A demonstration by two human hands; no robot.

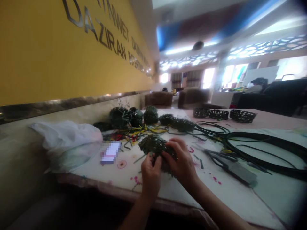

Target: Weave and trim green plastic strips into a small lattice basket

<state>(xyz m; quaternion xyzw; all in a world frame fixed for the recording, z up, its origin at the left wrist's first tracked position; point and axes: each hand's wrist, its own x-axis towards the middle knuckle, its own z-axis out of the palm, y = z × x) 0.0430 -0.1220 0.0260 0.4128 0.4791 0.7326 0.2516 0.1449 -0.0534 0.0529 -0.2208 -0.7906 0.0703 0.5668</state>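
A small dark-green woven basket is held just above the table's near part, between my two hands. My left hand has thumb and fingers pinched together at the near edge of the weave. My right hand wraps round the basket's right side, its fingers bent over the top and thumb pressed in near the left fingertips. A short green strip end sticks out at the lower left. The palms and part of the basket's underside are hidden. Slight blur hides the exact strands under the fingertips.
Scissors and a grey flat-bladed tool lie at right, before a big coil of green strip. Woven baskets and loose coloured strips line the back. A phone and white plastic bag are at left.
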